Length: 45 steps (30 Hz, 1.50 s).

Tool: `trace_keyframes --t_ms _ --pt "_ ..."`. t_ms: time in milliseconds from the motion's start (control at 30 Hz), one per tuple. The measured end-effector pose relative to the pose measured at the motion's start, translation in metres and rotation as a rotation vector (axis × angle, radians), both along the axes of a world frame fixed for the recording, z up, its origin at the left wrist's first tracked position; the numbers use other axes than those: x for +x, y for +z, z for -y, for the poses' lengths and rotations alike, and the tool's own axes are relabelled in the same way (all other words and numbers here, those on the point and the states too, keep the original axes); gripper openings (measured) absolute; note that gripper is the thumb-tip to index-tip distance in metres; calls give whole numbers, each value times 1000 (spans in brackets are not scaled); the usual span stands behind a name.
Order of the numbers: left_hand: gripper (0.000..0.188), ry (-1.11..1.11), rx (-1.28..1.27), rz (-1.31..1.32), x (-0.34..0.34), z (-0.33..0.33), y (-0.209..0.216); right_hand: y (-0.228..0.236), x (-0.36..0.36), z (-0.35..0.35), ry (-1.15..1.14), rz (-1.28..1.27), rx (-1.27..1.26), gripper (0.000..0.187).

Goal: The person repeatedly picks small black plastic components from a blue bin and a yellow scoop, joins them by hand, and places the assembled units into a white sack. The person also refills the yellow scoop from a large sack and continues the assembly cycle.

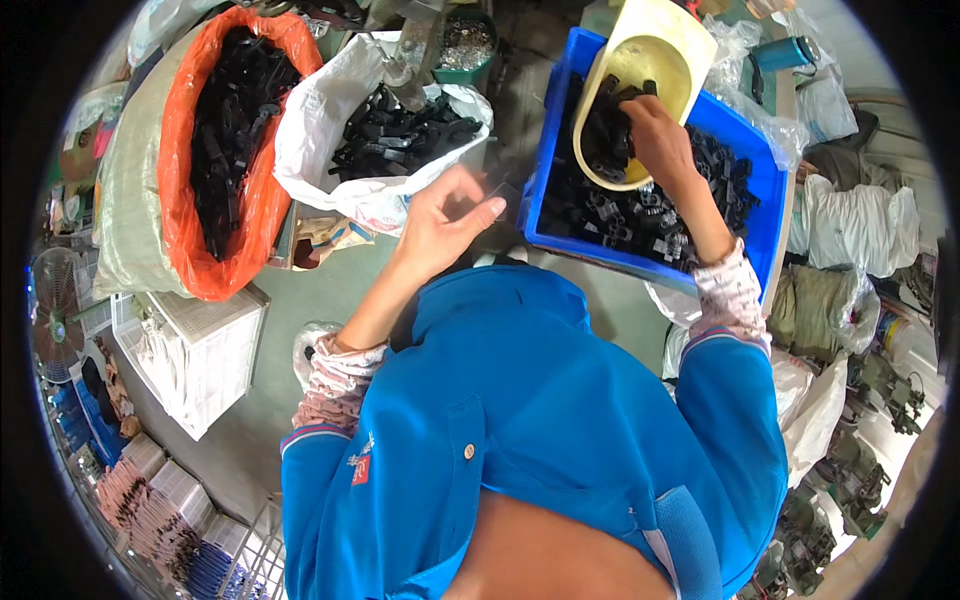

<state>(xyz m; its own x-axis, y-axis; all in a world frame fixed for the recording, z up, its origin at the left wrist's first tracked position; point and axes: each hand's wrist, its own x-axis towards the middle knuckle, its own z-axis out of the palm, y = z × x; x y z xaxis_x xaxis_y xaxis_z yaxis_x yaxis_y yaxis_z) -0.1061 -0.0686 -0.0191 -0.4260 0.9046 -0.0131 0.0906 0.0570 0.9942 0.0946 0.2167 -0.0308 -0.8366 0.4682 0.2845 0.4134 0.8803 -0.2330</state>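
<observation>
My right hand [660,140] reaches into a cream plastic scoop-shaped tray [690,45], fingers bent around small black plastic parts [606,135] lying in it. The fingertips are partly hidden among those parts. The tray rests over a blue crate [600,252] filled with more black parts and some shiny clear or metallic pieces. My left hand [445,220] hovers in front of a white sack [310,160], thumb apart from the blurred, bent fingers, with nothing plainly held. Black parts [400,135] lie inside that sack.
An orange-lined sack [175,200] of black parts stands left of the white one. Behind are a metal machine part [405,75] and a green container [466,50] of small metal bits. A white plastic crate [215,350] is on the floor at left; bags and a blue cylinder [787,54] are at right.
</observation>
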Motion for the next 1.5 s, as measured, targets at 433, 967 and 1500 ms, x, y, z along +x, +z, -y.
trace_keyframes --t_ms 433,967,1500 --pt "21 -34 131 50 -60 -9 15 48 -54 87 1 -755 -1716 23" --pt "23 -139 120 -290 -137 -1 16 41 -149 118 170 -557 -1470 25" --pt "17 -230 150 -533 -183 -12 32 53 -191 127 262 -501 -802 25"
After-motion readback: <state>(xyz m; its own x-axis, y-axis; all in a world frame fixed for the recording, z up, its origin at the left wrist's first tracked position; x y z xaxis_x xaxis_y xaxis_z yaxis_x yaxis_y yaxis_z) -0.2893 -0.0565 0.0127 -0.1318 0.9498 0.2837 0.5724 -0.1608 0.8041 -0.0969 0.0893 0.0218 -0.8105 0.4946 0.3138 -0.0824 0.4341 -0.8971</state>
